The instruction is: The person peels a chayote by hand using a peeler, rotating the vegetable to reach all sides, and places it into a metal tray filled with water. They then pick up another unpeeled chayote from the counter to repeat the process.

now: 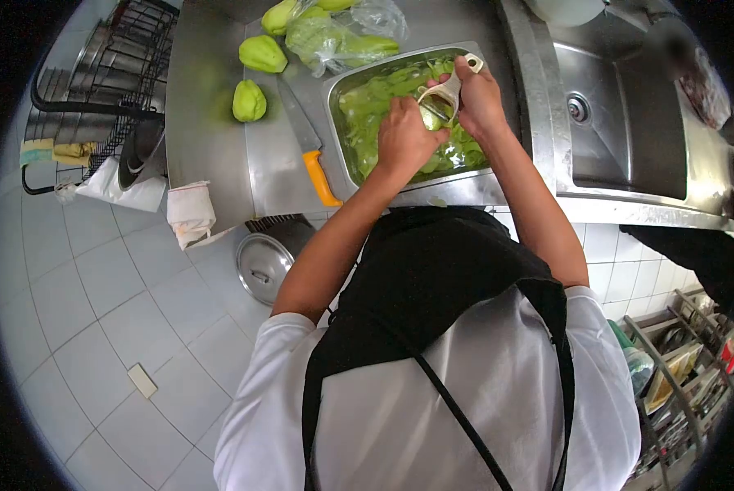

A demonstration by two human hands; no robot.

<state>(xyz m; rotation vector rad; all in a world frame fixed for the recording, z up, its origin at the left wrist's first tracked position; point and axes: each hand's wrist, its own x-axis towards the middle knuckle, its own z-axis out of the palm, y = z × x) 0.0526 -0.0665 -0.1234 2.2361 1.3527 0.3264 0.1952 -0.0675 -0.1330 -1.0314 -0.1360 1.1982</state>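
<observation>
My left hand (pixel 412 137) is closed around a pale green chayote (pixel 429 119), mostly covered by the fingers. A cream-coloured peeler (pixel 473 62) is in my right hand (pixel 483 102), its blade end against the chayote. Both hands are above a rectangular metal pan (pixel 334 110) that holds green peels (pixel 367 102), seemingly in water. Left of the pan lies a knife with an orange handle (pixel 324 180), its blade pointing away from me. Whole chayotes (pixel 262 54) rest on the steel counter beyond it.
A clear plastic bag (pixel 326 41) with chayotes lies behind the pan. To the right is a steel sink (pixel 621 123). A black wire rack (pixel 129 65) stands at the far left, and a lidded pot (pixel 264 266) is below the counter. A cloth (pixel 191 213) hangs over the counter's edge.
</observation>
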